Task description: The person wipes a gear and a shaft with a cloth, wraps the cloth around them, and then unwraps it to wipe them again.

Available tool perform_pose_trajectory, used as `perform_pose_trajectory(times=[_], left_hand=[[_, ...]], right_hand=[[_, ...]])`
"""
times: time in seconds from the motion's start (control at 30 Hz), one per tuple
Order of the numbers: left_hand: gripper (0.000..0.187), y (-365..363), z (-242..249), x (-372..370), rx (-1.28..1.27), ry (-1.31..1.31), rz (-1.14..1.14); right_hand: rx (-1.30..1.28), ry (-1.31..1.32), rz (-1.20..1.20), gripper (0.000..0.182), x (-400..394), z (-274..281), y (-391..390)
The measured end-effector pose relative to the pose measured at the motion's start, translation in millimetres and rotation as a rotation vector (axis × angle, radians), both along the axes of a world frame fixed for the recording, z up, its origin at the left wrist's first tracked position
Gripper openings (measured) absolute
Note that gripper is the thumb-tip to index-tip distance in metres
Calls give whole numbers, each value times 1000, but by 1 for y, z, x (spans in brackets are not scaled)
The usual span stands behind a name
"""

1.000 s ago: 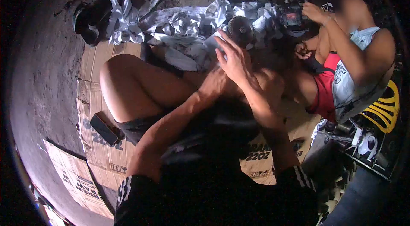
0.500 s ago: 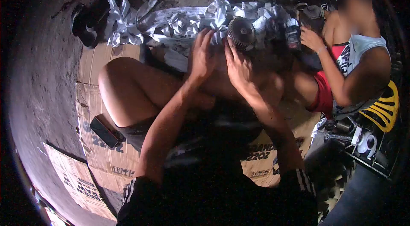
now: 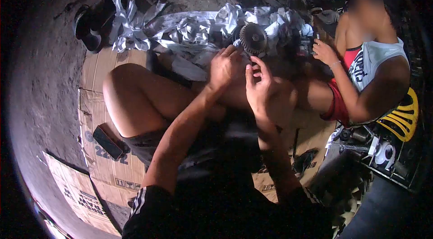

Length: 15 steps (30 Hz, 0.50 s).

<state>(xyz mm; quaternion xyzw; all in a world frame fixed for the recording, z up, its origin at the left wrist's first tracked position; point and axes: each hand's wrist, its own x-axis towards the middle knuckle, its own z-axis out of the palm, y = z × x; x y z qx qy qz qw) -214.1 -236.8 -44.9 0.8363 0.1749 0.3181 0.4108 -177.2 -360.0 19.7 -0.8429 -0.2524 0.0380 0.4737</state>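
My left hand (image 3: 223, 68) is closed, its fingertips drawn together just below a toothed metal gear (image 3: 255, 39). Whatever it pinches is too small and dark to name. Beside it, my right hand (image 3: 261, 86) has its fingers curled, with thumb and index nearly meeting; what lies between them I cannot make out. The gear stands tilted on edge just beyond both hands. Behind it spreads a heap of crumpled white strips (image 3: 194, 31), reaching left in a long tangle. The strips near my left fingertips are partly hidden by the hand.
A dark phone (image 3: 107, 142) lies on flattened cardboard (image 3: 97, 167) at my left. Dark footwear (image 3: 88, 31) is at upper left. Another person (image 3: 361, 72) sits at right, holding a small object. A yellow slatted part (image 3: 401, 115) and metal machinery (image 3: 383, 153) are nearby.
Both hands have drawn closer together below the gear. Their fingers, stretched out before, are now curled. The other person's raised hand has shifted slightly.
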Motion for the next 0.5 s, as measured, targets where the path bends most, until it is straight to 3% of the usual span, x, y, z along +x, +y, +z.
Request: perform_pose_trajectory(times=[0.07,0.13,0.17,0.27,0.4,0.5], left_hand=[[26,-3,5,1,33,19,14],[23,-9,8,-1,68,42,28],[19,-15,11,-2,77,88,33],[17,-21,21,-1,147,76,81],[15,-30,24,-3,135,161,17],[17,-39,28,-5,-20,224,-32]], right_hand=[[-11,53,-23,30,7,-8,-4],[-263,-40,-64,32,14,-14,-10],[-153,-35,-48,33,20,-24,-10],[-265,-61,-80,31,28,-33,-18],[-208,-29,-86,29,44,-60,-28],[-187,127,-184,44,47,-58,-31]])
